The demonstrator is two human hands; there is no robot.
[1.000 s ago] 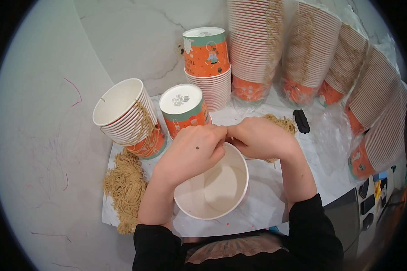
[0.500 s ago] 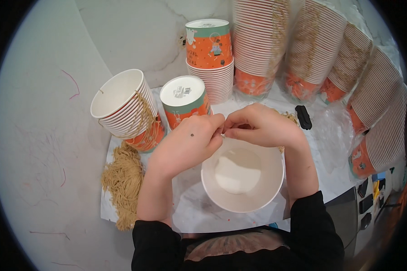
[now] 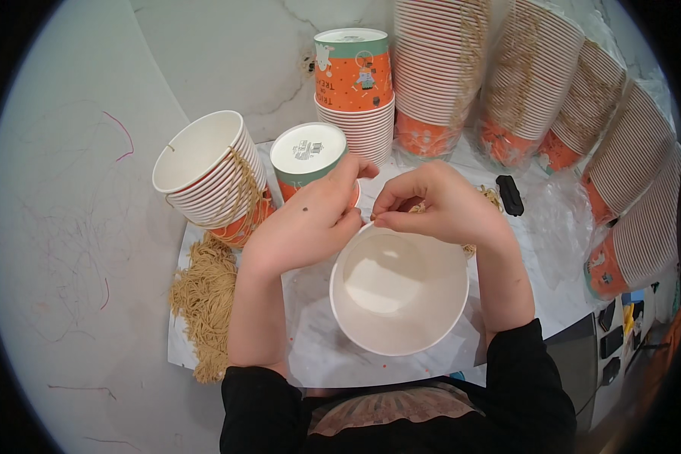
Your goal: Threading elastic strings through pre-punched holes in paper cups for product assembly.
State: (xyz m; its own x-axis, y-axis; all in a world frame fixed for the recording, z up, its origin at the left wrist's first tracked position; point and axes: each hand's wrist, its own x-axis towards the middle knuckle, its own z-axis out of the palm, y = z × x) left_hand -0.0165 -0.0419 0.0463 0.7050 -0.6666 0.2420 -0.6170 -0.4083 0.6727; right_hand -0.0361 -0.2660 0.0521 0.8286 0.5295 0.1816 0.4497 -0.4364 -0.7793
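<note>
A white paper cup (image 3: 398,293) stands open-side up on a white sheet (image 3: 310,356) right in front of me. Both hands meet at its far rim. My left hand (image 3: 308,223) pinches the rim with thumb and fingers. My right hand (image 3: 440,203) pinches a thin tan string (image 3: 417,206) at the same spot on the rim. The fingertips of the two hands nearly touch. The inside of the cup is bare. How the string sits on the rim is hidden by my fingers.
A bundle of tan strings (image 3: 204,303) lies at the left. A tilted stack of cups (image 3: 204,170), an upturned green-and-orange cup (image 3: 308,155) and an upturned stack (image 3: 353,83) stand behind. Wrapped cup sleeves (image 3: 530,83) line the back right, beside a small black object (image 3: 509,194).
The white cup has shifted to the right under my hands. Both hands stay pinched together at its far rim.
</note>
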